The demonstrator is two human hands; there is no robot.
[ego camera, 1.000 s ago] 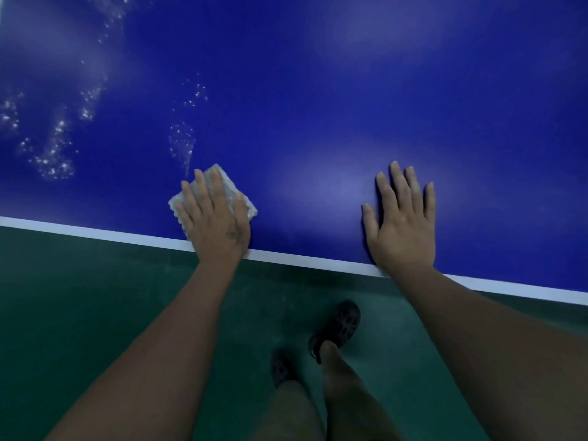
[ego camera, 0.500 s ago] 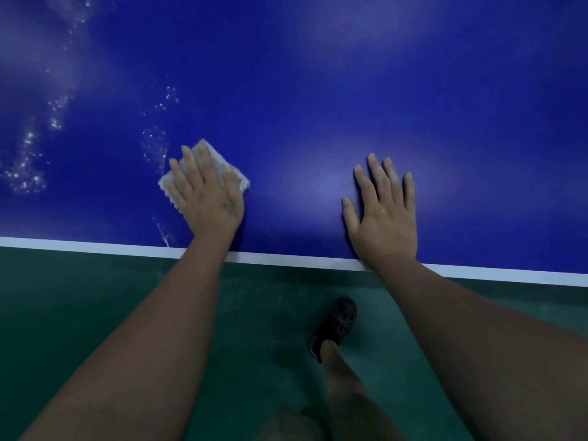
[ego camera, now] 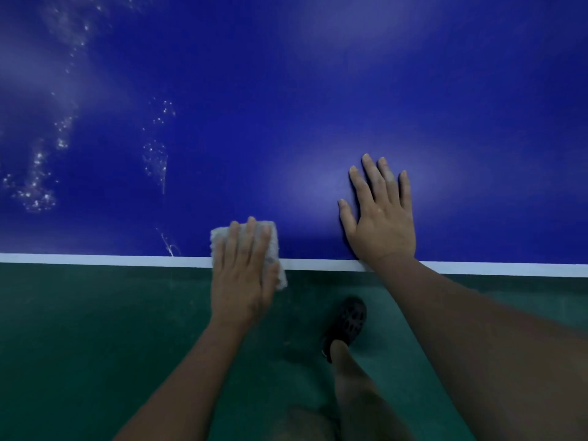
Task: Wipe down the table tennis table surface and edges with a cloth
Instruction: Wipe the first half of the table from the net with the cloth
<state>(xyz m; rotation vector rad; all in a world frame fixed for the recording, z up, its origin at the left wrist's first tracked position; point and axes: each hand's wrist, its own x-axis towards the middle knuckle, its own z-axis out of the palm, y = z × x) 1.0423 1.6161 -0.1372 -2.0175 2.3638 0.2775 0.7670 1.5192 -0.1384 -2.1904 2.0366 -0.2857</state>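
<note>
Soft, light cloth (ego camera: 217, 238), likely damp, over table (ego camera: 286, 90) edge under flat left hand (ego camera: 243, 275), fingers straight. Spread right hand (ego camera: 381, 224) on table. Press by palm, not pinch.

Pretty dim tbh, soft glare patches on glossy blue table top (ego camera: 318, 90), dark green floor (ego camera: 95, 345) murky, pic kinda soft.

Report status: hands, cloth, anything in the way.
Left hand pressing cloth flat over white edge line. Right hand flat on blue tabletop. Water droplets left of cloth.
</note>
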